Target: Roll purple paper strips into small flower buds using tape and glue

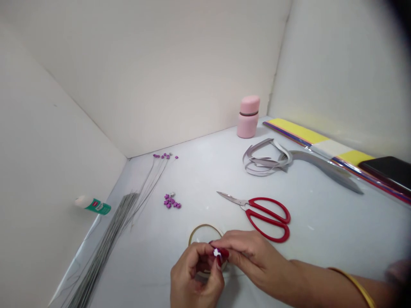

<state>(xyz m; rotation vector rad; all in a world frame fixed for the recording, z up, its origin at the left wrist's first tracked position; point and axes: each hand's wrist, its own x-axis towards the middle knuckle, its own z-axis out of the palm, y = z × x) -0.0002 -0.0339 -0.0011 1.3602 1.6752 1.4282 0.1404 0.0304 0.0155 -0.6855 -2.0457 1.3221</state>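
My left hand [195, 269] and my right hand [250, 256] meet low in the view, their red-nailed fingertips pinching a small white piece [217, 253] between them. What the piece is made of is too small to tell. Partly hidden under both hands lies a roll of clear adhesive tape [201, 233]. Red-handled scissors [260, 215] rest shut just beyond my right hand, not touching it. Left of my hands lie a cluster of small purple flowers [171, 201] and a bundle of thin grey wires [109, 244].
On the white work surface [321, 244] stand a pink lidded container [248, 116] and a green-labelled glue stick [93, 205]. Grey paper strips [266, 157], a pack of coloured paper [321, 147] and a black phone [387, 171] lie at the back right, before white walls [144, 72].
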